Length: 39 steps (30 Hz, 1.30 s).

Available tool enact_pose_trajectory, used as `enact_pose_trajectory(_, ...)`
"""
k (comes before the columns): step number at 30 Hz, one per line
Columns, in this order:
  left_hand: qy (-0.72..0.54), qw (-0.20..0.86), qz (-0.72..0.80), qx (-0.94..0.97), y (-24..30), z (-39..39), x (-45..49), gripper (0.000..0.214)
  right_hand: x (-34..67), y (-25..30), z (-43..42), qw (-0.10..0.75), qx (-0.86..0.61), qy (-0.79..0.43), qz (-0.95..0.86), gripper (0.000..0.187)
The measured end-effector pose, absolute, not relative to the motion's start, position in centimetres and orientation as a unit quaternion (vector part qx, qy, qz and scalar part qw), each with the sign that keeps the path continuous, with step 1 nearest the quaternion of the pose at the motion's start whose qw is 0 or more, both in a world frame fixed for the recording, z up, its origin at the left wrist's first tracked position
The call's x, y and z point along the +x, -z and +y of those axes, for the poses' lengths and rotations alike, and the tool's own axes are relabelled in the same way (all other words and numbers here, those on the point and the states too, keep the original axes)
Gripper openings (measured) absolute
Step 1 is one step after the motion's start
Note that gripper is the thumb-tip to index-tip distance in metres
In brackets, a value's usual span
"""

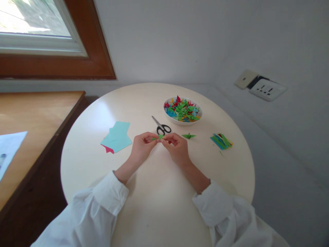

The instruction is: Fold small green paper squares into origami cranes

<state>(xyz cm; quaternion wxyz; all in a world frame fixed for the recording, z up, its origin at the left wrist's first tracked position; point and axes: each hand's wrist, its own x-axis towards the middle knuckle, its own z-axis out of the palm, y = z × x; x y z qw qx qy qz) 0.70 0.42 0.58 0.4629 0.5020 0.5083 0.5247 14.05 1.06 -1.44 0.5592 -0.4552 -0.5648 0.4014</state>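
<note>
A small green folded paper piece is pinched between both my hands above the middle of the round cream table. My left hand grips its left end with curled fingers. Closed on its right end is my right hand. Just right of that hand a finished green paper crane lies on the table. Black-handled scissors lie right behind my hands.
A white bowl full of coloured paper cranes stands at the back right. Light blue sheets over a red one lie to the left. A small stack of coloured paper strips lies right. A wooden desk adjoins on the left.
</note>
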Motion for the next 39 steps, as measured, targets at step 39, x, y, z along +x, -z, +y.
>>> enact_pose_trajectory(39,-0.482,0.519,0.511,0.487,0.3,0.5,0.9,0.017,14.1,1.4,1.3,0.546,-0.467,-0.443,-0.536,0.021)
